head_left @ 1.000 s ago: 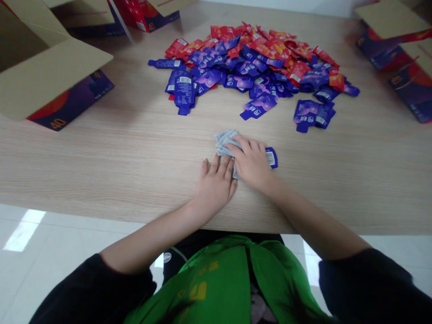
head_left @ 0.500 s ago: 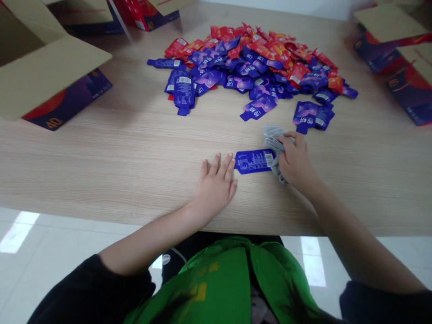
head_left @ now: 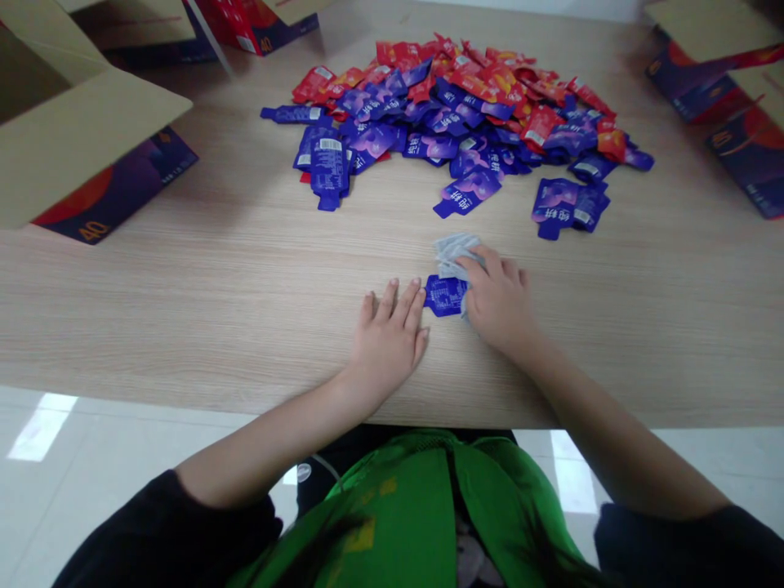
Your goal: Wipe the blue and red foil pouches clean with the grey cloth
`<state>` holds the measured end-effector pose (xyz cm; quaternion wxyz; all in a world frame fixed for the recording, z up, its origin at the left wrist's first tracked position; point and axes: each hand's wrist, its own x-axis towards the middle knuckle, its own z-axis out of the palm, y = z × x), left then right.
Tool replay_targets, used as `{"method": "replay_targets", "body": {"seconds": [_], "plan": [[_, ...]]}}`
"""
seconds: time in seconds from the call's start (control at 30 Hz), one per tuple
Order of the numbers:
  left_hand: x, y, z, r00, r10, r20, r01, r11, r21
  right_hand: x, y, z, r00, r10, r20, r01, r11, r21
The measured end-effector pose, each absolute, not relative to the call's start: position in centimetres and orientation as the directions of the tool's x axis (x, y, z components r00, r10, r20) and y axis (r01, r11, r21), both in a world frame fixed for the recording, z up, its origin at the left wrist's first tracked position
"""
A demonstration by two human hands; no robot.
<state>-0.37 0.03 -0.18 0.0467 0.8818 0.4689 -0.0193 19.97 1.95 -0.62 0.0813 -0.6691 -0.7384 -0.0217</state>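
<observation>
A blue sachet (head_left: 445, 296) lies flat on the table, its printed back facing up and its narrow neck pointing left. My left hand (head_left: 390, 337) rests flat with fingers stretched out, the fingertips at the sachet's neck. Bunched in my right hand (head_left: 499, 300) is a grey-white cloth (head_left: 454, 251), pressed over the right part of the sachet, which is hidden beneath it. Beyond both hands, a single blue sachet (head_left: 469, 193) lies at the near edge of a mixed pile.
The pile holds many blue sachets and red sachets (head_left: 471, 79). Open cartons stand at the left (head_left: 116, 192) and more cartons (head_left: 750, 159) at the right. The wooden table (head_left: 153, 327) has its front edge close to my body.
My right hand has slid left with the cloth along the sachet, covering its barcode end. My left hand has stayed in place at the neck.
</observation>
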Motion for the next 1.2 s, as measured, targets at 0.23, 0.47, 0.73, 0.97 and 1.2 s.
{"method": "replay_targets", "body": {"seconds": [0.23,0.47,0.73,0.97,1.2], "plan": [[-0.1,0.0,-0.2,0.558,0.825,-0.088,0.83,-0.557,0.039,25.1,1.9,0.3,0.043,0.982,0.184,0.969,0.004,-0.249],[-0.3,0.2,0.1,0.564,0.82,-0.099,0.824,-0.566,0.011,16.4,1.9,1.2,-0.252,0.937,0.241,0.912,0.313,-0.266],[-0.3,0.0,-0.3,0.56,0.825,-0.083,0.828,-0.56,0.024,21.0,1.3,-0.5,-0.111,0.985,0.131,0.991,0.12,-0.063],[0.3,1.3,1.6,0.559,0.827,-0.061,0.829,-0.557,0.056,27.1,0.5,-1.8,0.013,0.961,0.275,0.941,0.082,-0.33],[2.5,5.8,2.5,0.511,0.854,-0.095,0.852,-0.489,0.185,25.7,0.2,-2.9,0.033,0.936,0.35,0.834,0.167,-0.525]]}}
